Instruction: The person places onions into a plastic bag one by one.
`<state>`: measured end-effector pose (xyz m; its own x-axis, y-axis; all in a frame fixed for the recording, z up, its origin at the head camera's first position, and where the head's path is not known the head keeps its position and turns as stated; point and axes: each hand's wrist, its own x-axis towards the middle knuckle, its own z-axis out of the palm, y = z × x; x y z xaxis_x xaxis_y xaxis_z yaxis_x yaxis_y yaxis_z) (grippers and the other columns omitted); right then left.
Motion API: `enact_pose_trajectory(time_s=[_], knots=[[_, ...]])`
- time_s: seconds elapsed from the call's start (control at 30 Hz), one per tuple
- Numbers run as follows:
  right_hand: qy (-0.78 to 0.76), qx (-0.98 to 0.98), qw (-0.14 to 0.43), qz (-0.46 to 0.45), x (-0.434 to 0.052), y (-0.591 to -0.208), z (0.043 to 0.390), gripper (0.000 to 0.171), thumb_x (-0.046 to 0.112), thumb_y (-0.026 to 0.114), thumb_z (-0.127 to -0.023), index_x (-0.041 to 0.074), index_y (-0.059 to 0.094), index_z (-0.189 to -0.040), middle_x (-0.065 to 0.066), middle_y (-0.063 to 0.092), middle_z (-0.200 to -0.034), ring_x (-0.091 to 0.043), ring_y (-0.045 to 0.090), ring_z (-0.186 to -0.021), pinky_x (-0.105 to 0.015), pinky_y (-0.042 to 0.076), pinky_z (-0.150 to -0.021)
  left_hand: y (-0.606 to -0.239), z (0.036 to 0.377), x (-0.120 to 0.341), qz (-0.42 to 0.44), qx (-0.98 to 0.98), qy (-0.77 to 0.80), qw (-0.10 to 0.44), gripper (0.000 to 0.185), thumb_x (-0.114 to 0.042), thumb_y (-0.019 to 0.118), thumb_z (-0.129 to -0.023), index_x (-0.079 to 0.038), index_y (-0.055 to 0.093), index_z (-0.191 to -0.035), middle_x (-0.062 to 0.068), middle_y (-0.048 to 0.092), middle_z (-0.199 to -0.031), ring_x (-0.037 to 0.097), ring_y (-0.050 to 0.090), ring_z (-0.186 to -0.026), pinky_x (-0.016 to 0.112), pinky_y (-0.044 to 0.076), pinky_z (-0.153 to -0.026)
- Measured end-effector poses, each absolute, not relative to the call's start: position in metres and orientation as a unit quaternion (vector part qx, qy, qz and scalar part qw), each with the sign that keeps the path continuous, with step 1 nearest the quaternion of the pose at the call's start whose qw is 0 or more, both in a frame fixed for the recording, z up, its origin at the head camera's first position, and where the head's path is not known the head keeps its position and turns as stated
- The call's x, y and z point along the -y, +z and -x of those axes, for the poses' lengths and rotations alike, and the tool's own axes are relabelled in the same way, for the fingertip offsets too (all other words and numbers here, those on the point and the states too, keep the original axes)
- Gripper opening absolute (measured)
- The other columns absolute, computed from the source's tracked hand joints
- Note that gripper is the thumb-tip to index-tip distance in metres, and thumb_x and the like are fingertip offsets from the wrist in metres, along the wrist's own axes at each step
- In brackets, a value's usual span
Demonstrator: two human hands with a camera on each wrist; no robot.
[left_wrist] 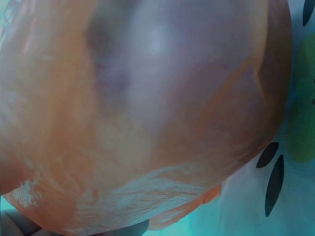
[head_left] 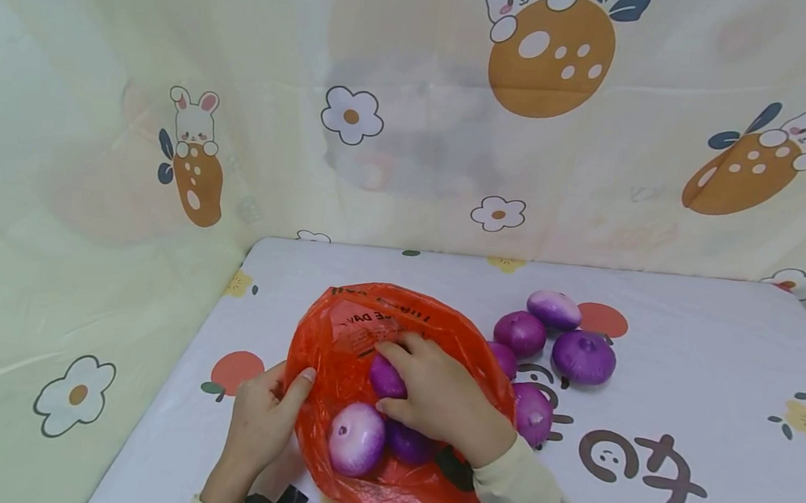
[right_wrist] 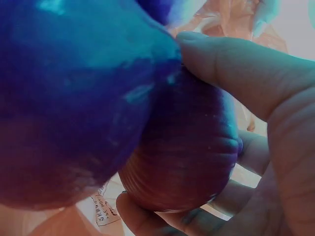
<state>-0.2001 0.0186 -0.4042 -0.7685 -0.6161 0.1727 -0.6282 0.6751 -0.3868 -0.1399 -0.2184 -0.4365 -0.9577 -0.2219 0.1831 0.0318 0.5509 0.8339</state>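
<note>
An orange-red plastic bag (head_left: 367,325) lies open on the table, with purple onions inside. My right hand (head_left: 433,392) reaches into the bag and grips one purple onion (head_left: 385,378); the right wrist view shows fingers (right_wrist: 236,64) curled round that onion (right_wrist: 182,162). A pale-topped onion (head_left: 356,438) and a darker onion (head_left: 408,441) lie in the bag below it. My left hand (head_left: 267,412) holds the bag's left rim, thumb on the plastic. The left wrist view is filled by the bag's film (left_wrist: 147,123).
Several loose purple onions (head_left: 582,356) lie on the table right of the bag. The table (head_left: 720,444) has a white printed cloth. A cartoon-print curtain (head_left: 170,99) hangs behind and to the left, near the table's left edge.
</note>
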Motion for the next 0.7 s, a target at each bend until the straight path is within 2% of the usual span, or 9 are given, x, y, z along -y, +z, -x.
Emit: enact_pose_trajectory(time_s=[0.27,0.7], knots=[[0.211,0.918,-0.009,-0.337,-0.0147,-0.4071,0.2022,0.070,0.035,0.087,-0.084,0.011,0.060,-0.144,-0.014,0.060,-0.140,-0.032,0.062,-0.121,-0.052,0.055,-0.102,-0.4380,0.1410,0.2184,-0.061,0.873,-0.465,0.133,0.017,-0.022,0.066,-0.102,-0.009,0.076,-0.098,-0.001,0.070,-0.072,0.018,0.058,-0.063,0.026,0.053,-0.053],[0.203,0.917,0.000,-0.344,-0.0142,-0.4134,0.2034,0.069,0.035,0.086,-0.085,0.009,0.060,-0.144,-0.017,0.060,-0.138,-0.034,0.063,-0.119,-0.054,0.055,-0.101,-0.4374,0.1409,0.2183,-0.059,0.874,-0.464,0.132,0.016,-0.021,0.066,-0.101,-0.010,0.076,-0.097,-0.002,0.068,-0.069,0.018,0.055,-0.061,0.025,0.050,-0.050]])
